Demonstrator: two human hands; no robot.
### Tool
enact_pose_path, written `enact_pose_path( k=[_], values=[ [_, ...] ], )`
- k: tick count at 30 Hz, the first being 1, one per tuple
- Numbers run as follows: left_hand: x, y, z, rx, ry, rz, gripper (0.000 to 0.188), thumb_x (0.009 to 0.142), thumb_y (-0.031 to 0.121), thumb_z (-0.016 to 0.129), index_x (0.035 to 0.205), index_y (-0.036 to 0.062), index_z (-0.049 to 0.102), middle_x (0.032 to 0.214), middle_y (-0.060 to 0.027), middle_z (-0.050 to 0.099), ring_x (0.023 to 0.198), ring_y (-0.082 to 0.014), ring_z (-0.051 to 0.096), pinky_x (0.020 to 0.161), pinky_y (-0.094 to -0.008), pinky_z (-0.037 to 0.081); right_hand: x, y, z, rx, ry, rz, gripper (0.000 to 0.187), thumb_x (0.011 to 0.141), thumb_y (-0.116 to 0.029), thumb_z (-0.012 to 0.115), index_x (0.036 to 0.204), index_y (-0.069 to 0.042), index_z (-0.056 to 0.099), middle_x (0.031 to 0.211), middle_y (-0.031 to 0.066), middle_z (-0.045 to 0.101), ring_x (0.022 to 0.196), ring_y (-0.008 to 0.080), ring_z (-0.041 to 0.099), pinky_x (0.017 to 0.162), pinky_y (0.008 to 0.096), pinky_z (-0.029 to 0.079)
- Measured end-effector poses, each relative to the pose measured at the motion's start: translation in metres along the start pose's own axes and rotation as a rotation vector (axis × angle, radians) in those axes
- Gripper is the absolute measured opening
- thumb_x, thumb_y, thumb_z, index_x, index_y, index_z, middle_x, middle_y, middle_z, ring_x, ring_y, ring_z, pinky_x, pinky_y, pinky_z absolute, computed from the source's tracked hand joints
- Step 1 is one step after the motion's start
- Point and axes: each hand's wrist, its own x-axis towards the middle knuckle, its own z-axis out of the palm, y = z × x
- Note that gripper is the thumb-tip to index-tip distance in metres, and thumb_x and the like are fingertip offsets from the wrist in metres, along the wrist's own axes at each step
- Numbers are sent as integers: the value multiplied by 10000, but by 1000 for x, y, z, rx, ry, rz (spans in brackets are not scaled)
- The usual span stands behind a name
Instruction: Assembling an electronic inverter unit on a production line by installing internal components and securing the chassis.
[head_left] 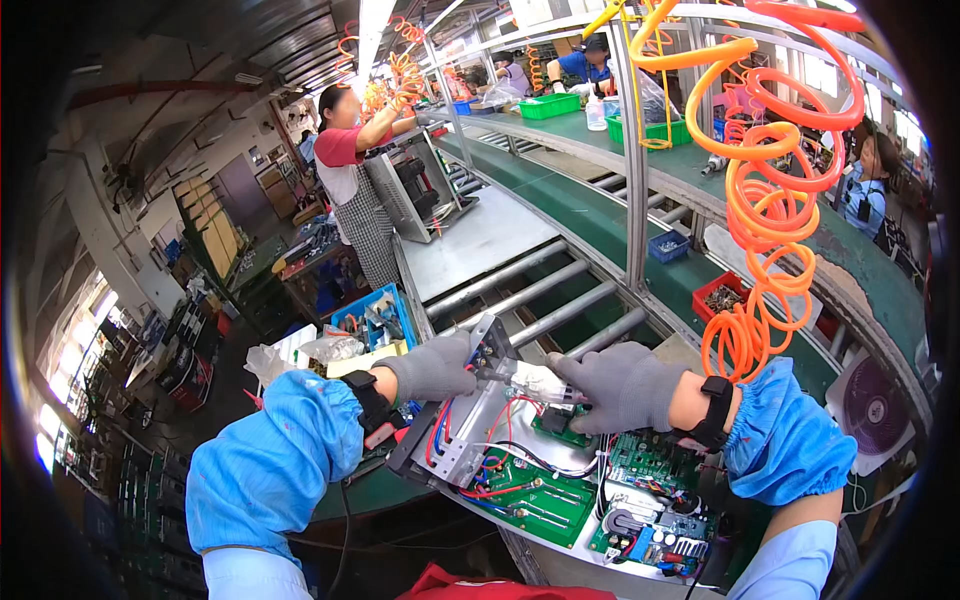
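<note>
My left hand (432, 368), in a grey glove, is closed at the upper edge of an upright metal end panel (490, 342). In my right hand (625, 388), also gloved in grey, is a whitish hand tool (543, 382) whose narrow dark end points left toward that panel. The tool's exact kind cannot be made out. Below both hands lies an open metal chassis (460, 458). It carries green circuit boards (540, 492), with red, blue and black wires running between them. My fingertips on the panel are partly hidden.
A blue crate (400, 312) with bagged parts stands beyond my left hand. Metal rollers (560, 300) lead to a person beside a tilted metal housing (405, 195). Coiled orange air hoses (765, 230) hang at right, near a red bin (715, 297) of small parts and a fan (873, 405).
</note>
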Motion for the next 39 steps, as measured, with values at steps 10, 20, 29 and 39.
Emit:
enact_pose_path(
  k=[10, 20, 29, 39],
  values=[
    [5, -6, 5, -4, 58, 57, 439, 789, 176, 601, 1161, -15, 467, 1013, -279, 641, 996, -417, 636, 855, -443, 497, 4, -5, -2, 8, -58, 17, 788, 762, -407, 702, 1370, -19, 386, 928, 190, 665, 826, 377, 673, 693, 457, 542],
    [-3, -11, 6, -42, 27, 25, 595, 780, 225, 640, 1268, -30, 415, 1002, -254, 655, 968, -387, 656, 857, -426, 499, 1, -13, -5, -15, -27, 41, 735, 726, -248, 675, 1369, 7, 425, 861, 180, 684, 797, 356, 687, 641, 461, 533],
    [-59, -34, 34, -479, 105, 247, 774, 842, 409, 638, 1426, 24, 306, 1246, -238, 554, 1136, -374, 582, 956, -420, 449, -44, -32, -60, -236, -40, 134, 783, 638, -157, 725, 1353, -61, 421, 854, 157, 663, 775, 365, 678, 594, 470, 519],
    [-60, -41, 46, -676, 288, 377, 637, 791, 303, 635, 1325, 10, 451, 1127, -205, 594, 1031, -311, 614, 889, -380, 476, -174, 23, -129, -420, -247, 1126, 465, 658, -208, 725, 1098, -78, 649, 958, 185, 696, 916, 358, 679, 779, 439, 538]
  ],
)
